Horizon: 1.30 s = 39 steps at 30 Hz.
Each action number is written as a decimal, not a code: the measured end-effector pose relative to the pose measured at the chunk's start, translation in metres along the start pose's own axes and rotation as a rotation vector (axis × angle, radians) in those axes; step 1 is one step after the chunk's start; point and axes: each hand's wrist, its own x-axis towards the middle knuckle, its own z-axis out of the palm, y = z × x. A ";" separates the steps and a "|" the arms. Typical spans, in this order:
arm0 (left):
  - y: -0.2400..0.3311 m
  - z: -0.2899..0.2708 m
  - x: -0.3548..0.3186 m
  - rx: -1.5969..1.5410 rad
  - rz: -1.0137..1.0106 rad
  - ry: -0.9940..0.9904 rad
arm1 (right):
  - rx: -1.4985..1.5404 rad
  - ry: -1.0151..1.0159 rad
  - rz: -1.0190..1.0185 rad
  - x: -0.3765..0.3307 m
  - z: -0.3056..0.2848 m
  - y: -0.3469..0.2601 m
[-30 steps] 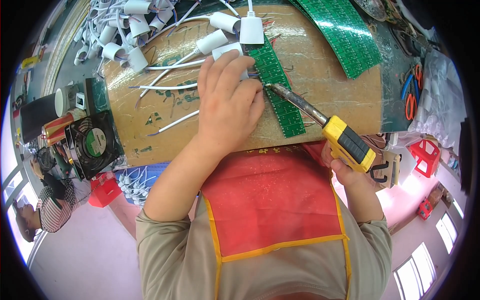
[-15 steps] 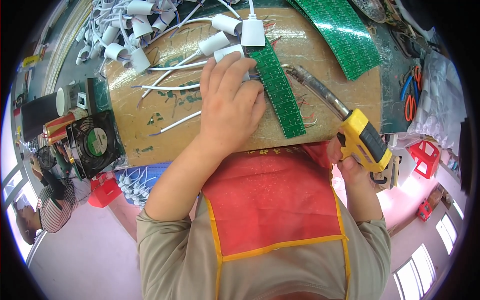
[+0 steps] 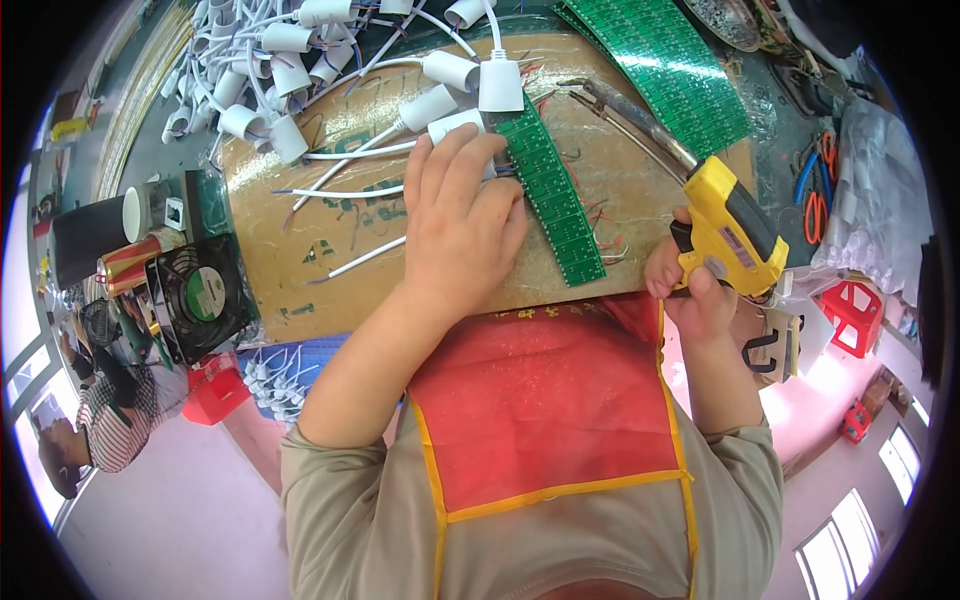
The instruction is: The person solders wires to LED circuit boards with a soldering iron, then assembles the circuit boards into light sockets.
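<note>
The iron [image 3: 690, 190] has swung away from the strip [image 3: 553, 193] toward the right of the frame, clenched in the right hand [image 3: 692, 285]. At centre, the left hand [image 3: 462, 222] lies flat beside the strip, fingers pressing a white plug [image 3: 455, 125] on the cardboard [image 3: 300, 260].

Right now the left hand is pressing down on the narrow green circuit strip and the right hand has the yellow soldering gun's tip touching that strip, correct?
Not quite. In the head view the left hand does press at the green circuit strip, but the yellow soldering gun in the right hand is lifted off to the right, its tip clear of the strip.
</note>
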 end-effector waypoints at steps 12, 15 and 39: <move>0.001 -0.042 -0.019 0.144 -0.079 -0.098 | 0.073 -0.003 -0.016 0.004 -0.002 0.007; -0.001 -0.046 -0.015 0.157 -0.074 -0.184 | 0.093 -0.016 -0.018 0.004 -0.003 0.009; -0.129 -0.126 0.034 0.631 -0.105 -0.028 | 0.054 -0.012 -0.093 0.003 -0.007 0.021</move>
